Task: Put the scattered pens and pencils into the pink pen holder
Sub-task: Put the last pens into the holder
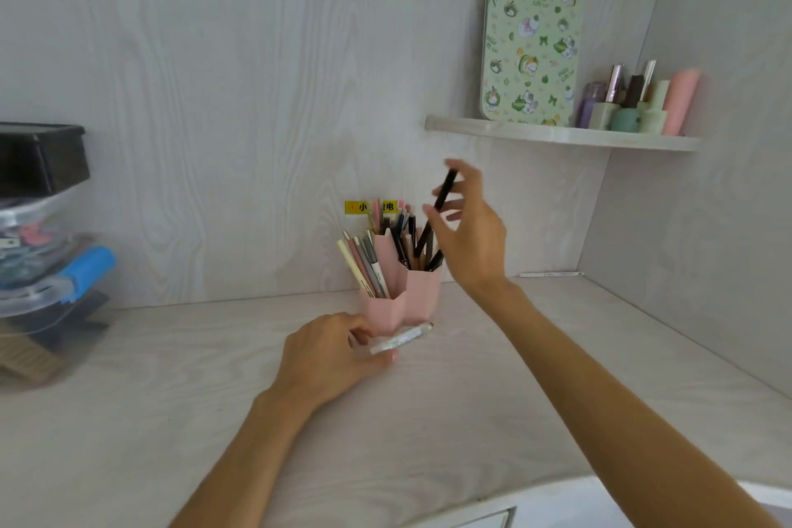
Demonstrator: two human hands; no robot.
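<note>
The pink pen holder [400,300] stands on the desk against the back wall, with several pens and pencils upright in its compartments. Above its right compartment my right hand [471,236] pinches a black pen [435,214], which slants down with its lower end inside the holder. Just in front of the holder, my left hand [330,352] grips a white patterned pen [400,339] lying almost flat, its tip pointing right. Another white pen [550,273] lies on the desk by the back wall at the right.
Clear plastic boxes [43,270] with a black lid and a blue item are stacked at the left. A wall shelf [561,137] at the upper right carries a green patterned tin and several small bottles. The right side wall closes off the desk corner.
</note>
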